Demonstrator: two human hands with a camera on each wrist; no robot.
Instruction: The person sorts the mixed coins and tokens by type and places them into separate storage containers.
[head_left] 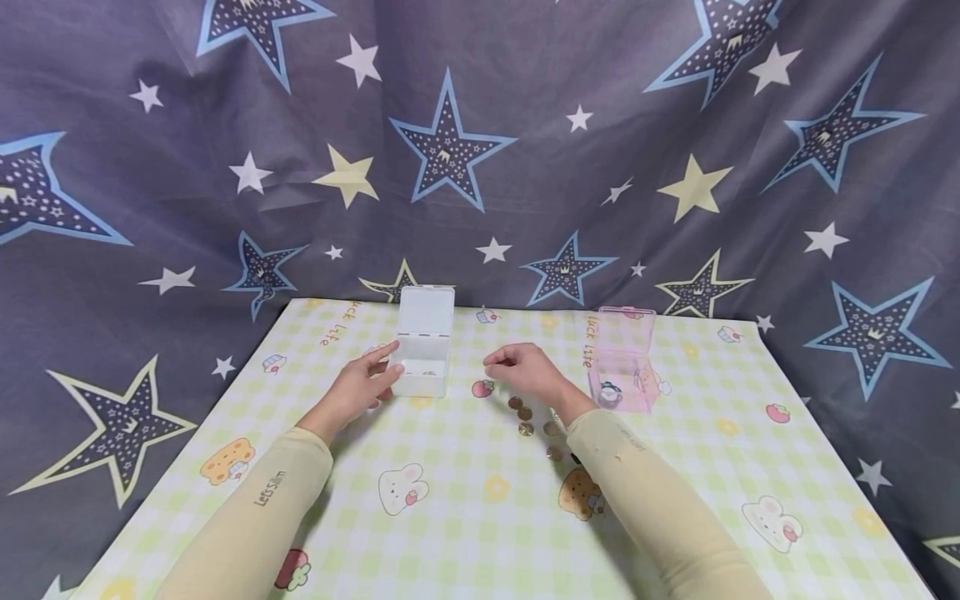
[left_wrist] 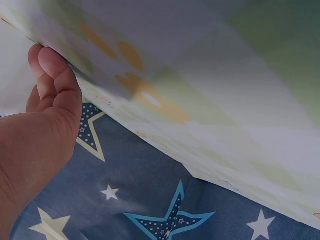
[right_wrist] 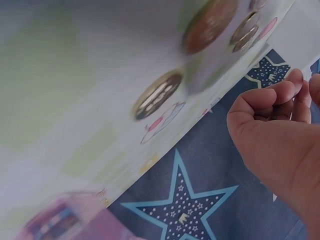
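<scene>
A small white box (head_left: 420, 385) stands with its lid raised, and a few small gold-coloured pieces (head_left: 429, 373) show inside. My left hand (head_left: 363, 390) is at the box's left side, fingers extended, thumb and forefinger at its edge. To the right of the box, my right hand (head_left: 527, 372) hovers over the cloth with fingers curled and thumb near the forefinger; whether something small is between the tips is hidden. Below that hand lie several brown and gold coins (head_left: 526, 430). The right wrist view also has a coin (right_wrist: 159, 95) on the cloth and the curled right hand (right_wrist: 275, 115).
A clear pink box (head_left: 622, 387) with its lid up stands at the right, holding a dark and white round item (head_left: 610, 393). A green-checked cloth (head_left: 457, 542) with printed figures covers the table. A dark star-patterned curtain (head_left: 517, 225) hangs behind.
</scene>
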